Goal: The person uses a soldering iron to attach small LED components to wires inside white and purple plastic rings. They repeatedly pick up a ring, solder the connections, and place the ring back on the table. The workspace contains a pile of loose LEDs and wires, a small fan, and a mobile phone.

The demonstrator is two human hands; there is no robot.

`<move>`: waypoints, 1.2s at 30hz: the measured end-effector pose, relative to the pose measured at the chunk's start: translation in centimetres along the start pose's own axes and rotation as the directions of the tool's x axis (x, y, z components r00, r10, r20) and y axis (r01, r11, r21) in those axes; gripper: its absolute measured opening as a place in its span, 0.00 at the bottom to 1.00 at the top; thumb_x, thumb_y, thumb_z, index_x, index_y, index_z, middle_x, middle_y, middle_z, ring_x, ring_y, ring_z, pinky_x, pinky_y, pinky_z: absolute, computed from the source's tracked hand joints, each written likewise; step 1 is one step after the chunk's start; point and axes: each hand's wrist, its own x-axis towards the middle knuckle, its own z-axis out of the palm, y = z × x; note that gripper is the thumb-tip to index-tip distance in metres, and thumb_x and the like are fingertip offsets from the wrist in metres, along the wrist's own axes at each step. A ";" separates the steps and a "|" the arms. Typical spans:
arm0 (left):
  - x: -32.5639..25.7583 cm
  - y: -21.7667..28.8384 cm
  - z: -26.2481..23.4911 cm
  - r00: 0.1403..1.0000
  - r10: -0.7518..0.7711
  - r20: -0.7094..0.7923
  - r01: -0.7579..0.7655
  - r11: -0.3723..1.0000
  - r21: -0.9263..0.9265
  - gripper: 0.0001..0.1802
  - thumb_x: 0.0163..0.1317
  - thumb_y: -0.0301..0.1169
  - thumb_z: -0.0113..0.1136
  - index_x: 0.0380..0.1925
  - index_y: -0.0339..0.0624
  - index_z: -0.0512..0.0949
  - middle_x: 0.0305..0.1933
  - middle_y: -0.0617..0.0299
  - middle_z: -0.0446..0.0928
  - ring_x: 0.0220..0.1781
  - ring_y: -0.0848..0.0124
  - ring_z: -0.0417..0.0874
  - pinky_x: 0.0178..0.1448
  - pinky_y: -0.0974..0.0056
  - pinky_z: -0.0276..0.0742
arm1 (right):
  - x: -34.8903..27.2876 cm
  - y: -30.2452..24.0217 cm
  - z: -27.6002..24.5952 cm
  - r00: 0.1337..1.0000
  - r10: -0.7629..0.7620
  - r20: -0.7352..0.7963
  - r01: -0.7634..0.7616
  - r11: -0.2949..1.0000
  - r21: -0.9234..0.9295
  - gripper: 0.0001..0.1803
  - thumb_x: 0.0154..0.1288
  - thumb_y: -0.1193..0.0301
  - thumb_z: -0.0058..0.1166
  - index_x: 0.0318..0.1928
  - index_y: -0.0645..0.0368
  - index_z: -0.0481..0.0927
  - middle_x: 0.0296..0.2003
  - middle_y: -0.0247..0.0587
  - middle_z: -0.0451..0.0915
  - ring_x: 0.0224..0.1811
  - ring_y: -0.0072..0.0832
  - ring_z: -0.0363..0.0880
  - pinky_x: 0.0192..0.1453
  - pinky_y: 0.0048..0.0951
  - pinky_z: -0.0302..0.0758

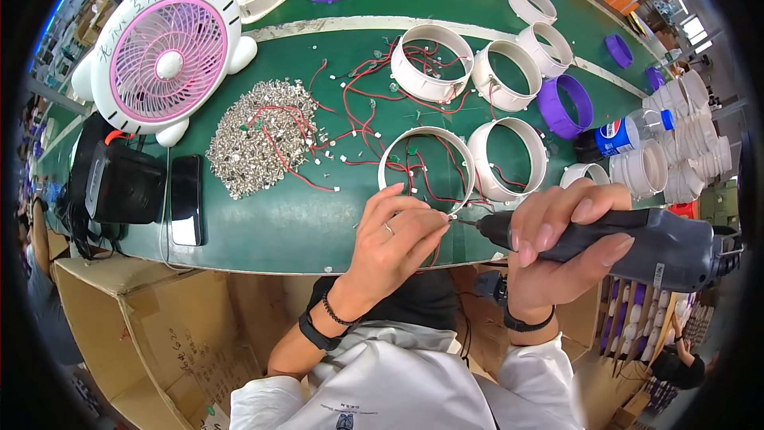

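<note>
My right hand point(561, 235) is wrapped round a dark grey electric screwdriver point(668, 243), held level with its bit pointing left. My left hand point(398, 231) is closed at the near rim of a white plastic ring point(469, 161), its fingertips beside the bit's tip. Whether a small screw sits between those fingertips is too small to make out. Red wires point(430, 187) with small connectors lie inside and around this ring. Just right of it stands another white ring point(477, 151) with a red wire in it.
A heap of small metal screws point(263, 139) lies left of the rings. Further left are a pink-and-white fan point(169, 64), a phone point(187, 199) and a black box-shaped device point(127, 183). Purple rings point(589, 103), a bottle point(625, 135) and stacked white rings point(684, 139) stand right.
</note>
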 end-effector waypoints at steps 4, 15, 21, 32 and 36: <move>1.1 0.3 -1.2 0.999 -0.036 -0.038 0.035 0.999 -0.027 0.14 0.53 0.21 0.74 0.40 0.44 0.83 0.39 0.63 0.86 0.43 0.64 0.85 0.60 0.50 0.79 | 0.1 -0.2 -0.7 0.999 -0.024 -0.021 0.024 1.000 0.009 0.30 0.73 0.39 0.49 0.44 0.56 0.64 0.23 0.34 0.70 0.16 0.20 0.69 0.21 0.24 0.72; 3.3 4.3 -1.9 0.967 -0.050 0.248 -0.014 0.968 0.250 0.23 0.49 0.31 0.77 0.46 0.44 0.82 0.48 0.60 0.78 0.50 0.58 0.79 0.54 0.55 0.74 | 0.3 0.2 -2.2 0.980 -0.178 -0.093 0.183 0.982 0.038 0.25 0.79 0.44 0.41 0.42 0.55 0.64 0.23 0.30 0.66 0.13 0.16 0.60 0.17 0.19 0.61; 2.0 3.1 -0.2 0.960 0.053 0.275 -0.135 0.948 0.289 0.16 0.53 0.22 0.69 0.43 0.41 0.83 0.40 0.62 0.80 0.44 0.63 0.81 0.45 0.59 0.79 | -0.4 -0.7 -3.7 0.981 -0.146 -0.127 0.155 0.986 0.059 0.26 0.76 0.45 0.50 0.43 0.57 0.65 0.22 0.34 0.70 0.15 0.18 0.67 0.19 0.21 0.67; 12.4 2.0 -8.4 0.893 -0.418 0.167 0.399 0.907 0.133 0.24 0.60 0.31 0.71 0.56 0.37 0.80 0.47 0.52 0.84 0.51 0.57 0.84 0.55 0.57 0.79 | -0.6 -1.6 -4.7 0.971 -0.164 -0.175 0.180 0.981 0.079 0.26 0.75 0.46 0.52 0.43 0.58 0.65 0.22 0.34 0.68 0.15 0.19 0.67 0.18 0.21 0.66; 11.9 0.3 -7.1 0.970 0.000 0.242 -0.066 0.961 0.267 0.29 0.57 0.36 0.74 0.57 0.40 0.78 0.50 0.52 0.82 0.55 0.56 0.82 0.60 0.53 0.75 | -0.8 -1.5 -5.8 0.953 -0.201 -0.225 0.221 0.973 0.068 0.26 0.75 0.47 0.53 0.43 0.58 0.65 0.22 0.34 0.68 0.14 0.18 0.65 0.18 0.20 0.66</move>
